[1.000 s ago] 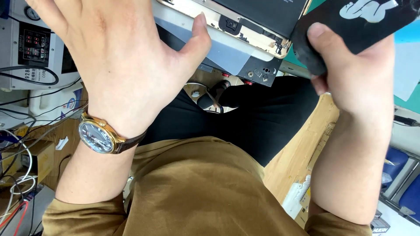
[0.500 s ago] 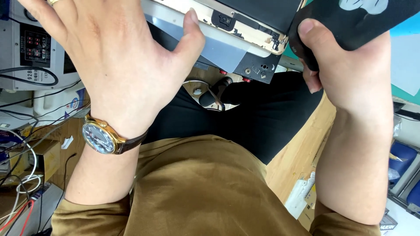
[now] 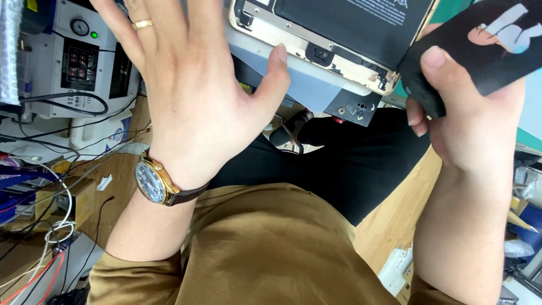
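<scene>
My left hand (image 3: 195,85), with a gold ring and a wristwatch, is spread flat with fingers apart; its thumb touches the lower edge of an opened tablet (image 3: 339,34) with a gold frame and a black battery showing. The tablet lies on a grey mat (image 3: 316,85) at the table's edge. My right hand (image 3: 474,118) grips a black rectangular case (image 3: 480,45) with a pale printed figure, thumb pressed on its face, just right of the tablet.
A white bench machine (image 3: 73,62) with a gauge, green light and cables stands at the left. Loose wires (image 3: 45,226) trail over the wooden floor (image 3: 395,226). My lap in black trousers (image 3: 350,164) and an olive shirt fills the middle.
The view has dropped a little, so more of the tablet and the left hand's fingers show. My right hand has shifted slightly right with the black case.
</scene>
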